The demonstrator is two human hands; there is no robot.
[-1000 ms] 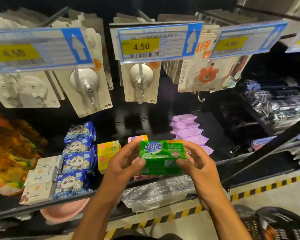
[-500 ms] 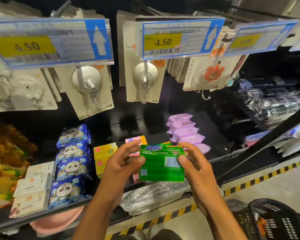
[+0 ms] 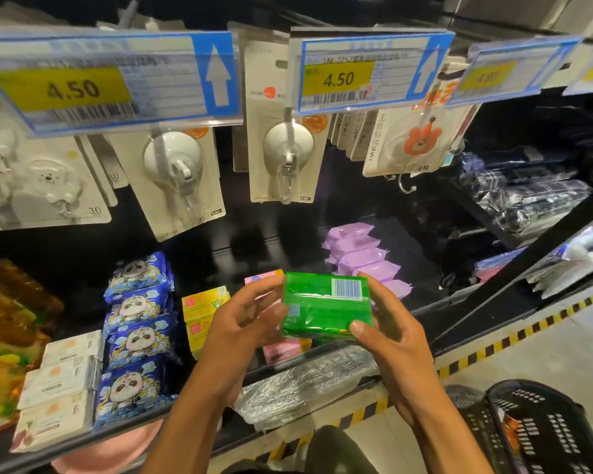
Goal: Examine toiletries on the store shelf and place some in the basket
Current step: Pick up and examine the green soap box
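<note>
Green pack point(image 3: 326, 306) is gripped at both ends by the left hand point(image 3: 243, 323) and right hand point(image 3: 391, 333), barcode upward. Fingers should stay off the print for reading; the basket point(image 3: 558, 432) sits at four o'clock.

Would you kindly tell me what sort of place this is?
Most likely a shop aisle for toiletries and household goods: price tags reading 4.50, hanging carded hooks, and a black shopping basket.

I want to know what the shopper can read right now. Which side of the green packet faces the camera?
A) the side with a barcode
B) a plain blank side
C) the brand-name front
A: the green packet, held between the left hand and the right hand, shows a white barcode near its upper right corner.
</note>
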